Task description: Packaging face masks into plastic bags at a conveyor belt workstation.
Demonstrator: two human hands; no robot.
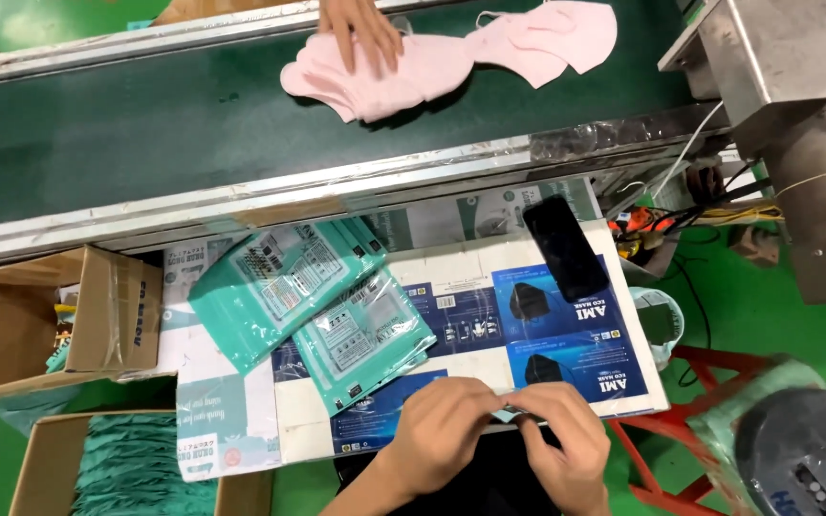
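Two hands, left hand [446,420] and right hand [566,435], meet at near edge of bench [642,377], fingers pinched together on small teal packet [507,414], mostly hidden. Teal pouches [313,296] fanned nearby. Co-worker's hand [360,33] presses pink masks [413,67] on conveyor belt [145,124].

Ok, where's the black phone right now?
In the head view, the black phone lies tilted at the right rear of the work board, just below the conveyor's metal rail, right of the teal pouches.

Pouches [313,296] on table [451,253], phone [566,247] right, conveyor [145,124] behind.
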